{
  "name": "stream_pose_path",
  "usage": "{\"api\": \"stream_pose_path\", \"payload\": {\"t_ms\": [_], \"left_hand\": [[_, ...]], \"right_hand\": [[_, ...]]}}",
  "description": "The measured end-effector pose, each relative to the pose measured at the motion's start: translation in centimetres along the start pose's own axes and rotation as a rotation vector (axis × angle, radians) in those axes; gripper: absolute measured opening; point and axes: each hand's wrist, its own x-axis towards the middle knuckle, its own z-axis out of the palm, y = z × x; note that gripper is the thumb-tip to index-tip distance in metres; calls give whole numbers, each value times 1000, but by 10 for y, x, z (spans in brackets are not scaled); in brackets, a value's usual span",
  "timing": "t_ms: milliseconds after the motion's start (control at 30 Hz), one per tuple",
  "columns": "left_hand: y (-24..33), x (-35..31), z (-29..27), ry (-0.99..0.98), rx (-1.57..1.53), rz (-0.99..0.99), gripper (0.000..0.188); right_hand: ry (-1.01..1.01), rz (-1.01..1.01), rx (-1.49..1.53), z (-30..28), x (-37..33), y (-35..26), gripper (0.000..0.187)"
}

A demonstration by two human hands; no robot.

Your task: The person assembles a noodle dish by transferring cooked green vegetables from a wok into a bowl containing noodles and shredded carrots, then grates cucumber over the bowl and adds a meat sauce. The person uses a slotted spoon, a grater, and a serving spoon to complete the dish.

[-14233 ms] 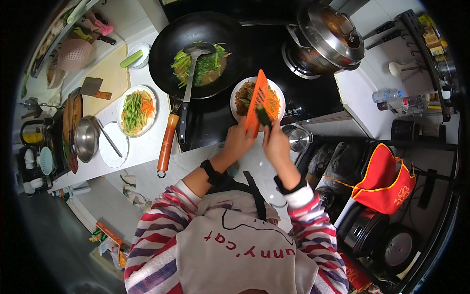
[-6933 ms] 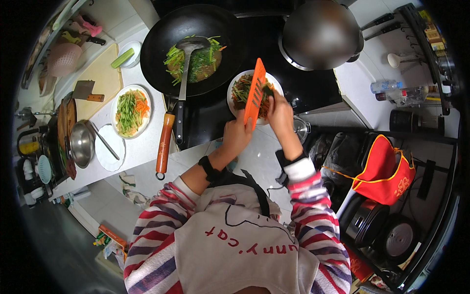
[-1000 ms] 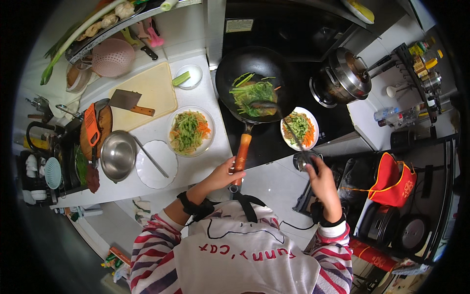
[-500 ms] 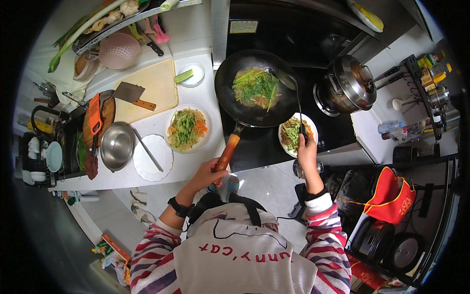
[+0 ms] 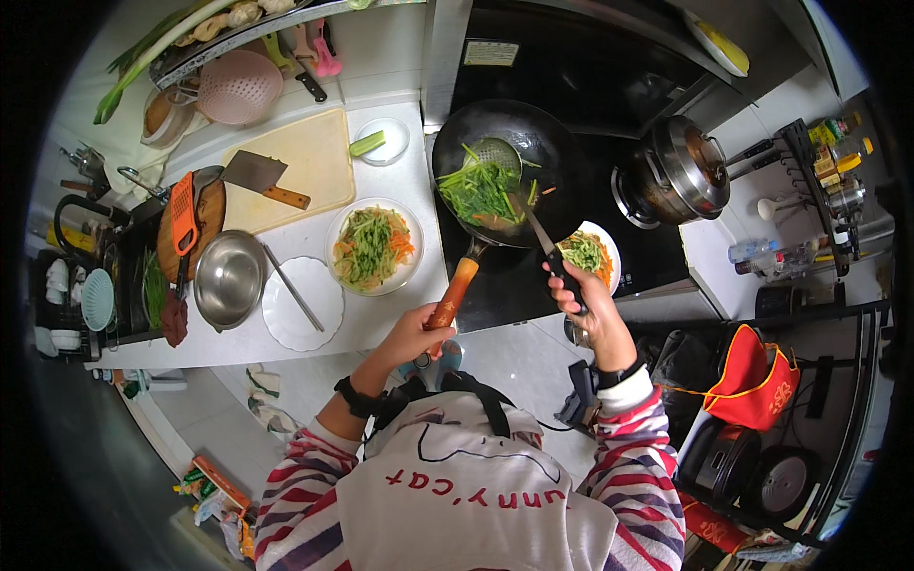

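Observation:
My left hand point(image 5: 419, 335) is wrapped around the wooden handle point(image 5: 457, 287) of a dark wok point(image 5: 557, 167) on the stove. In my right hand point(image 5: 598, 314) is the black handle of a metal skimmer point(image 5: 533, 224). Its perforated round head lies inside the wok, beside a heap of chopped leafy greens point(image 5: 479, 193) gathered toward the wok's left side. Just beyond my right hand, a white plate point(image 5: 616, 262) with shredded green and orange vegetables is partly covered by my fingers and the wok rim.
A lidded steel pot point(image 5: 681, 171) stands right of the wok. Leftward on the counter are a plate of shredded vegetables point(image 5: 371, 246), a white plate point(image 5: 295, 300) with chopsticks, a steel bowl point(image 5: 229, 278), and a cleaver point(image 5: 255, 168) on a cutting board point(image 5: 328, 152).
The skimmer has swung from the wok's right side to the left, onto the greens. The greens are now bunched leftward. My right hand has turned and shifted slightly left; my left keeps its hold.

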Motion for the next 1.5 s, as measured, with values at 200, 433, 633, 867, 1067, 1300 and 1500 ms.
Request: {"api": "stream_pose_path", "payload": {"t_ms": [200, 433, 633, 867, 1067, 1300, 1500], "left_hand": [[4, 0, -3, -21, -8, -14, 28], [2, 2, -5, -27, -17, -20, 29], [1, 3, -9, -27, 2, -14, 33], [1, 3, -11, -13, 6, -42, 37], [5, 2, -12, -22, 37, -40, 34], [4, 2, -14, -24, 36, -40, 33], [5, 2, -17, -46, 38, -46, 41]], "right_hand": [[268, -192, -489, 14, -55, 22, 24], [420, -275, -930, 15, -92, 37, 25], [567, -545, -1569, 40, -124, 38, 33], [572, -462, -1719, 52, -140, 20, 33], [592, -706, -1883, 23, -71, 24, 30], [693, -884, -1573, -14, -32, 4, 32], [901, -851, -1400, -21, -6, -5, 34]]}}
